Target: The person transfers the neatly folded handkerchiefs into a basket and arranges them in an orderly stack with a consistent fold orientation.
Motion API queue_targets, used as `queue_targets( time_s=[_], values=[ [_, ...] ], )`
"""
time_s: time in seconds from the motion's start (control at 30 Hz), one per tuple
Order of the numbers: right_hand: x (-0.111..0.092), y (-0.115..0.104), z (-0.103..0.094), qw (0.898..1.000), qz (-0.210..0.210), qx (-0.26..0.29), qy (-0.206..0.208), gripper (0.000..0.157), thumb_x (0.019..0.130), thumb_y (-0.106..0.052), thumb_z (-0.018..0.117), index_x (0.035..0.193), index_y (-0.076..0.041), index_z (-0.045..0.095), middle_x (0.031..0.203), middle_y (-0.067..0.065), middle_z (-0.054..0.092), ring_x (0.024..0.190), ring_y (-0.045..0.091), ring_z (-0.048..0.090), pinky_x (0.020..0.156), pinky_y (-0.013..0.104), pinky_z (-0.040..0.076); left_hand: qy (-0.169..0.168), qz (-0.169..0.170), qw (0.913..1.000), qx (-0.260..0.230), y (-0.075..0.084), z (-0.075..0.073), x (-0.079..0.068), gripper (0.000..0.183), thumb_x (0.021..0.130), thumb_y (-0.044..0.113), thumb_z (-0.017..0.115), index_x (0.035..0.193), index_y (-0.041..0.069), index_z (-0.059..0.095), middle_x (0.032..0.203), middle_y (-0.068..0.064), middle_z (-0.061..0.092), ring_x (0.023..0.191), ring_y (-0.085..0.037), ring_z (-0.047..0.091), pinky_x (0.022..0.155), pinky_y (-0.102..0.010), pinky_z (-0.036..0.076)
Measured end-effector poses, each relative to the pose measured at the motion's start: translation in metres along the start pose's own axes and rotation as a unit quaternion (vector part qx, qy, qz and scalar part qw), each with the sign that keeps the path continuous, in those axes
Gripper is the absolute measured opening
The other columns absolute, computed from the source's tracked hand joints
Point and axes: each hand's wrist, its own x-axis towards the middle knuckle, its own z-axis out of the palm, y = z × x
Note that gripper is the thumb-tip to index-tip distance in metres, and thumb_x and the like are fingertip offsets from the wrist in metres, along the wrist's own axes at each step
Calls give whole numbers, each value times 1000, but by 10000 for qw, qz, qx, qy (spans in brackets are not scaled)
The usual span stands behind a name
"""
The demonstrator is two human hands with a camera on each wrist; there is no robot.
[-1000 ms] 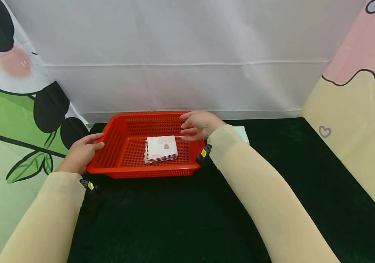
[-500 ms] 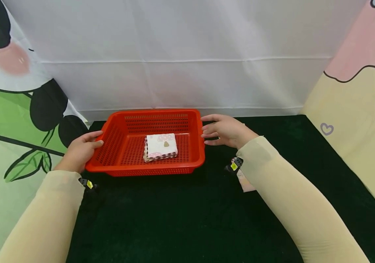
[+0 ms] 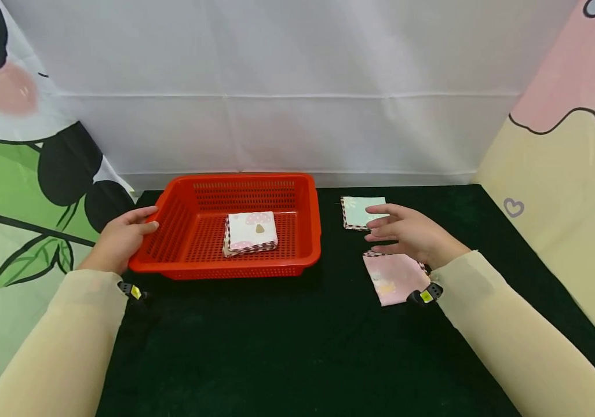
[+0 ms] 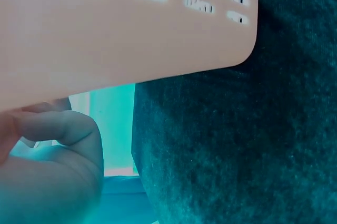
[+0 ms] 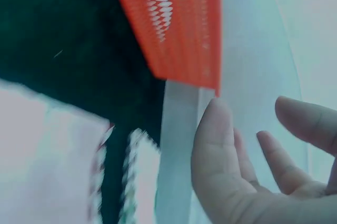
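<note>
My left hand (image 3: 120, 240) holds the left rim of a red plastic basket (image 3: 224, 272), thumb and fingers at its edge. In the left wrist view the curled thumb lies close by the slotted basket wall (image 4: 131, 34). Inside the basket sits a small stack of folded cloths (image 3: 250, 231), the top one white with pink patches and checked trim. My right hand (image 3: 406, 234), fingers spread and holding nothing, is over two folded cloths on the right: a mint one (image 3: 354, 209) behind and a pink one (image 3: 393, 281) in front, partly covered by hand and wrist.
A dark green cloth (image 3: 255, 347) covers the table. Behind it hangs a white fabric backdrop (image 3: 276, 87), close to the basket's far side. Printed fabric panels stand at left and right.
My right hand has moved away from the basket's right end, rightward and toward me, uncovering the mint and pink cloths. My left hand stays at the basket's left rim.
</note>
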Motion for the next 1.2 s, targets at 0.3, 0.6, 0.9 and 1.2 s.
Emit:
queue_targets(
  time_s=[0.3, 0.6, 0.9, 1.2],
  values=[
    [-16, 33, -24, 9997, -106, 120, 186, 60, 106, 3, 49, 161, -8, 29, 154, 29, 35, 132, 44, 52, 97, 47, 54, -82, -67, 9999, -71, 3, -1, -2, 65, 107, 42, 53, 165, 29, 28, 161, -13, 31, 134, -32, 45, 89, -30, 57],
    [-32, 55, -47, 9997, -78, -137, 203, 63, 106, 2, 49, 163, -8, 24, 155, 30, 33, 132, 43, 52, 98, 45, 54, -125, -118, 9995, -259, 4, -2, -1, 64, 107, 39, 54, 165, 29, 28, 159, -11, 32, 128, -25, 49, 88, -29, 57],
    [-53, 81, -76, 9992, 81, -365, 113, 64, 105, 5, 42, 164, -5, 18, 156, 30, 29, 137, 46, 45, 102, 47, 51, -118, -174, 9991, -361, 3, 1, 1, 62, 108, 37, 54, 164, 30, 30, 160, -11, 32, 131, -28, 48, 88, -30, 57],
    [-58, 91, -91, 9983, 109, -571, 24, 62, 106, 4, 41, 163, -1, 17, 156, 32, 27, 139, 48, 39, 103, 44, 51, -77, -154, 9991, -378, 4, 1, -1, 62, 107, 37, 54, 164, 29, 30, 160, -11, 34, 128, -26, 51, 88, -30, 57]
  ],
)
